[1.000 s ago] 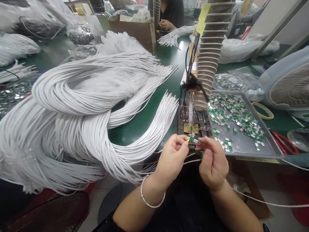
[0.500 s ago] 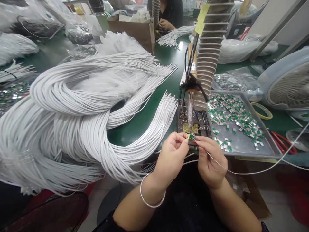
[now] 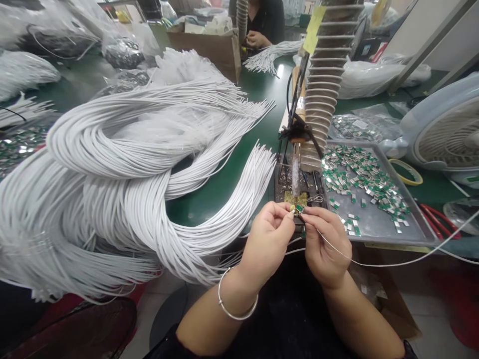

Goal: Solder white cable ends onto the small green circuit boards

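Head view: left hand (image 3: 267, 247) pinching green component (image 3: 298, 210), right hand (image 3: 325, 248) pinching thin white wire (image 3: 392, 264).

A tiny green-and-silver terminal (image 3: 298, 210) pinched in midair, a thin white wire (image 3: 392, 265) leading up to it

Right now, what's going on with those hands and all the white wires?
A person's left hand pinches a tiny green-and-silver part, and their right hand holds a thin white cable close to it. A huge bundle of white cables lies on the green table. A metal tray of similar parts sits to the right, and a co-worker sits across the table.
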The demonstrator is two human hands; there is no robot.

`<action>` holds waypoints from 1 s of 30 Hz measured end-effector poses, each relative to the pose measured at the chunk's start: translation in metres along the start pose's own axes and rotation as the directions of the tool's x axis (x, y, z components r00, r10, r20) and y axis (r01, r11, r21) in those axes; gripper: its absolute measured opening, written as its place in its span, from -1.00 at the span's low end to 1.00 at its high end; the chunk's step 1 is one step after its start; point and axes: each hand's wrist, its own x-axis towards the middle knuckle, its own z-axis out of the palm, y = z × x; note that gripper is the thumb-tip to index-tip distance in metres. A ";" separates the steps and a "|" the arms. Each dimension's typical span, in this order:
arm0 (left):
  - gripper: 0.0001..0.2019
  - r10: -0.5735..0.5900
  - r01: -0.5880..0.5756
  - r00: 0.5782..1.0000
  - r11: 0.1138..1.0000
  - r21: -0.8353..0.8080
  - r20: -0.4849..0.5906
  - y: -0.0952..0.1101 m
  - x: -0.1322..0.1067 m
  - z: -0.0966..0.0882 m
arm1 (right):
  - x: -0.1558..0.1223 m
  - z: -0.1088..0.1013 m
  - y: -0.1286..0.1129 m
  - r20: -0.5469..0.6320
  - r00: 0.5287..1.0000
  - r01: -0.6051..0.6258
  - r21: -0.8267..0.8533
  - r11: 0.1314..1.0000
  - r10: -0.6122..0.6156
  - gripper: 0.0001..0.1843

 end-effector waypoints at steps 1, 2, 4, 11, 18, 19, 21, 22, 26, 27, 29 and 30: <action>-0.87 0.002 -0.002 1.000 1.000 -0.002 -0.001 0.000 0.000 0.000 | 0.000 0.000 0.000 0.000 1.000 0.002 0.002 1.000 -0.002 -0.72; -0.88 0.004 -0.004 1.000 1.000 -0.003 -0.001 0.000 0.000 0.000 | 0.000 0.000 0.000 -0.001 1.000 0.003 0.003 1.000 -0.003 -0.72; -0.88 0.006 -0.006 1.000 1.000 -0.003 -0.001 0.000 -0.001 0.000 | 0.001 0.000 -0.001 -0.001 1.000 0.005 0.008 1.000 -0.005 -0.72; -0.86 0.013 -0.013 1.000 1.000 0.013 0.006 0.000 0.000 -0.001 | 0.001 0.000 0.000 -0.005 1.000 0.003 -0.001 1.000 -0.003 -0.72; -0.87 0.024 -0.025 1.000 0.999 0.032 0.010 -0.003 0.001 -0.003 | 0.001 0.000 -0.001 0.003 1.000 0.003 0.007 1.000 -0.004 -0.72; -0.87 0.024 -0.025 1.000 0.999 0.039 0.010 -0.004 0.001 -0.003 | 0.001 0.000 -0.001 0.003 1.000 0.002 0.014 1.000 -0.002 -0.72; -0.87 0.024 -0.025 1.000 0.998 0.051 0.010 -0.005 0.001 -0.004 | 0.000 0.000 -0.001 0.005 1.000 0.001 0.029 1.000 -0.001 -0.72; -0.87 0.024 -0.024 1.000 0.998 0.057 0.011 -0.006 0.001 -0.005 | -0.001 0.000 0.000 0.006 1.000 0.001 0.035 0.999 -0.002 -0.72; -0.87 0.023 -0.025 1.000 0.997 0.075 0.022 -0.007 0.001 -0.005 | -0.001 0.001 0.000 0.013 1.000 -0.002 0.049 0.999 0.001 -0.70; -0.87 0.023 -0.025 0.999 0.997 0.079 0.024 -0.007 0.002 -0.005 | -0.001 0.001 0.000 0.014 1.000 -0.004 0.055 0.998 0.003 -0.70; -0.87 0.022 -0.025 0.999 0.996 0.088 0.032 -0.005 0.002 -0.006 | 0.000 0.000 0.000 0.015 1.000 -0.013 0.075 0.997 0.012 -0.68; -0.87 0.021 -0.025 0.999 0.995 0.098 0.041 -0.005 0.001 -0.006 | 0.000 0.000 0.000 0.012 1.000 -0.021 0.087 0.996 0.020 -0.67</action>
